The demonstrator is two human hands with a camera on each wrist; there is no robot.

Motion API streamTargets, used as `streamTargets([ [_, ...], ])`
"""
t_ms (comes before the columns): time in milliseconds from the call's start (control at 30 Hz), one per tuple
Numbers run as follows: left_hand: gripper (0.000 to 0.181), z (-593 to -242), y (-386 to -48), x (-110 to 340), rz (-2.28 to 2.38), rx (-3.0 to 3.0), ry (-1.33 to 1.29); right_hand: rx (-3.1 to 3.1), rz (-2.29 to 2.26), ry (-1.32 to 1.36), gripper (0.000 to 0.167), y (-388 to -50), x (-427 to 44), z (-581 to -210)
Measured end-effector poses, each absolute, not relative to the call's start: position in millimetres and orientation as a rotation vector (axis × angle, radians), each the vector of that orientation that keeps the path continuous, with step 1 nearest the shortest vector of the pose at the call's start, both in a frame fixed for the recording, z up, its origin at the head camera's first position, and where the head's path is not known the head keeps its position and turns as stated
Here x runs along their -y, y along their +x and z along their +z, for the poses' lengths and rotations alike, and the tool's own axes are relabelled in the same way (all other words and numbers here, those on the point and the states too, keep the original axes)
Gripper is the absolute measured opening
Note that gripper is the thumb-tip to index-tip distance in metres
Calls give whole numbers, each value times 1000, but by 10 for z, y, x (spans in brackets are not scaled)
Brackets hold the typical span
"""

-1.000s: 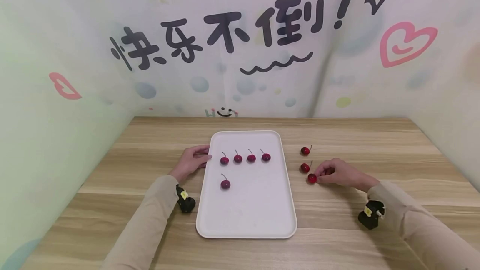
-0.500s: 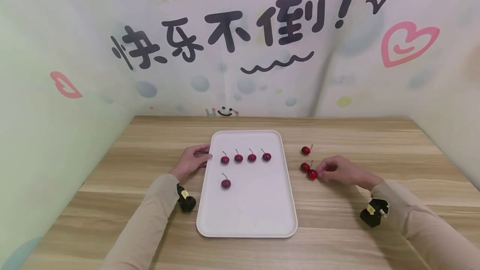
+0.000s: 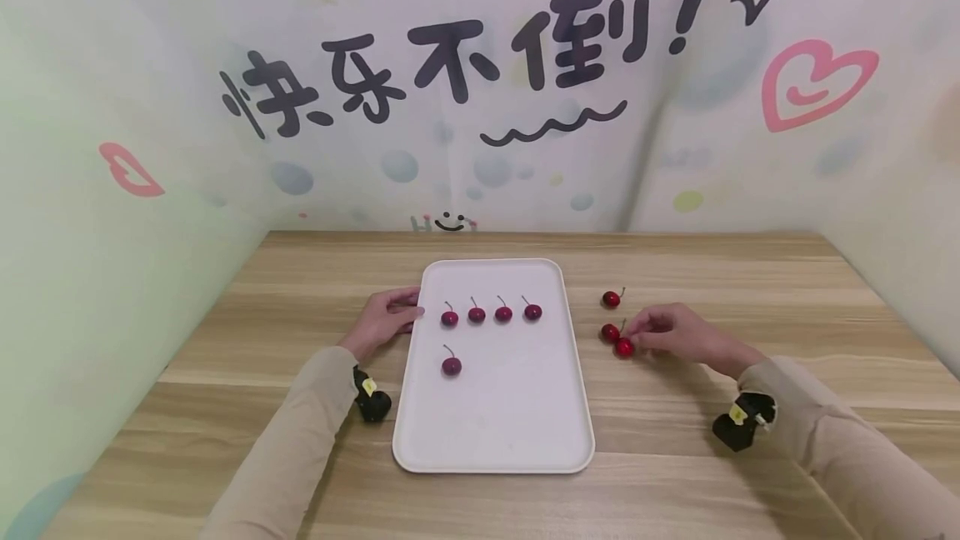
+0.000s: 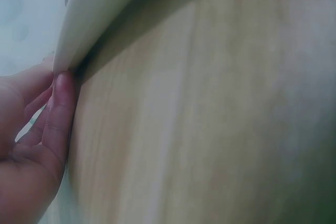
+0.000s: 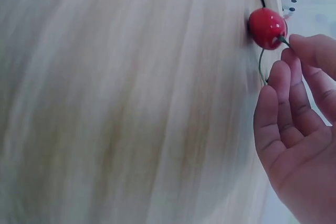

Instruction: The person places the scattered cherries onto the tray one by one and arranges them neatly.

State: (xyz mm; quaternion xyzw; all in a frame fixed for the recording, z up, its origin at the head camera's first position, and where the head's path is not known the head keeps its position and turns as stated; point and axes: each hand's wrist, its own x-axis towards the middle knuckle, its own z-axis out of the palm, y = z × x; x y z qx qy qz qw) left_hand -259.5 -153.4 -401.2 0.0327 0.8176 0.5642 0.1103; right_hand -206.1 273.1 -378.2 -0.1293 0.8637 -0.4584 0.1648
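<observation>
My left hand holds the left rim of a white tray, with the thumb at the rim; in the left wrist view, fingers meet the tray's edge. A row of several dark red cherries with stems lies in the tray's far part, among them a cherry at the left end. Nearer me in the tray is a single cherry. Right of the tray, my right hand pinches the stem of a bright red cherry between thumb and forefinger. Another cherry lies right beside that one.
Farther back on the wood-grain table lies one more cherry. A printed cloth wall rises behind the table's back edge. Black wrist cameras sit at both sleeves, the right camera above the table.
My right hand has shifted slightly away from me, and the cherry at its fingertips has moved up close to its neighbour. The left hand and the tray stay put.
</observation>
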Motion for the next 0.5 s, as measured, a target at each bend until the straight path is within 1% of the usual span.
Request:
streamTargets([
  [333,47,-4002,-2583,1535,1664,-2400,121,-2371,-1445,-245,32,-2033,-2664,-3759],
  [500,47,-3999,-2580,1538,1661,-2398,122,-2382,-1448,-204,34,-2033,-2670,-3746],
])
